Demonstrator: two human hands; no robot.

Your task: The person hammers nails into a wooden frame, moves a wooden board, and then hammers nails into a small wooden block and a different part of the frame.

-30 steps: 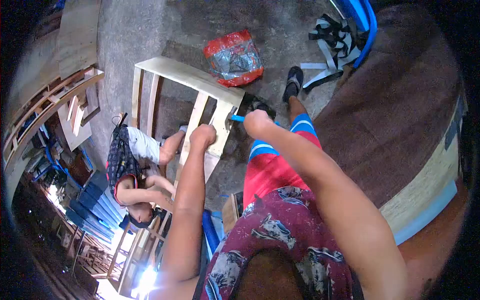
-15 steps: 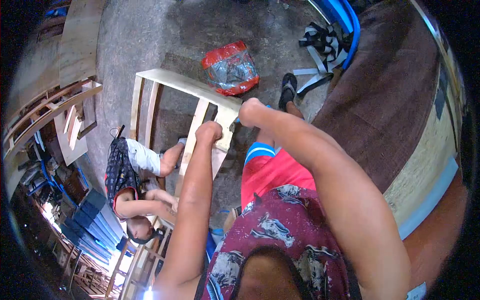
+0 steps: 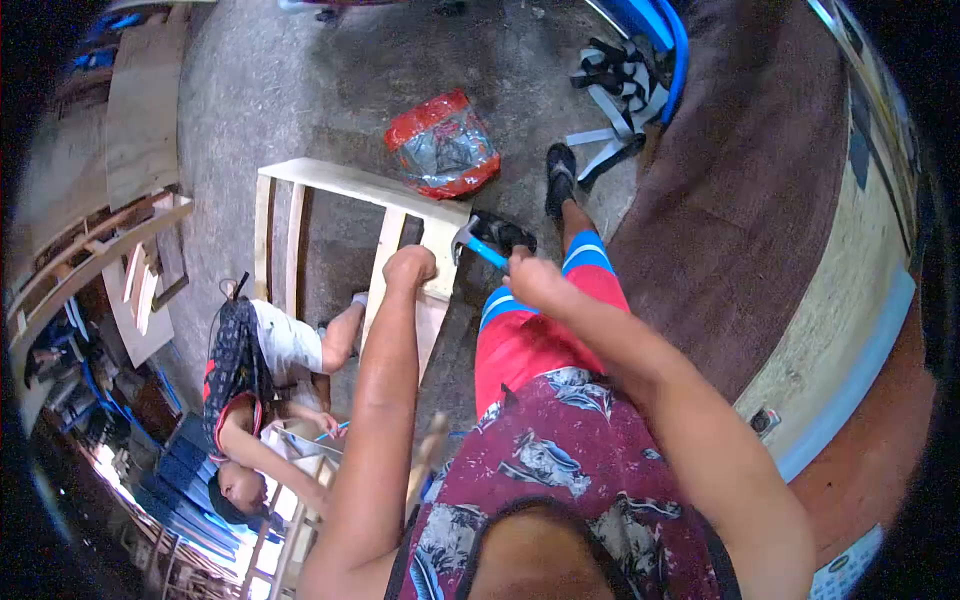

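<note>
My right hand (image 3: 538, 283) is wrapped round the blue handle of a claw hammer (image 3: 487, 251), whose metal head is over the near corner of a wooden frame (image 3: 340, 178). Made of pale boards with slats between them, the frame stands on the floor in front of me. My left hand (image 3: 410, 266) is closed at one of its boards, just left of the hammer head. Its fingers are mostly turned away from view, so I cannot see exactly how they grip the wood.
A red and clear plastic bundle (image 3: 443, 145) lies on the floor past the frame. Black and grey straps (image 3: 615, 100) are heaped at upper right beside brown fabric (image 3: 730, 150). Another person (image 3: 240, 390) crouches at left near more wooden framing. Plywood sheets (image 3: 145, 110) stand at far left.
My right hand has drawn back from the frame's corner toward me, bringing the hammer into view. My left hand stays at the frame. The other person's arms have shifted.
</note>
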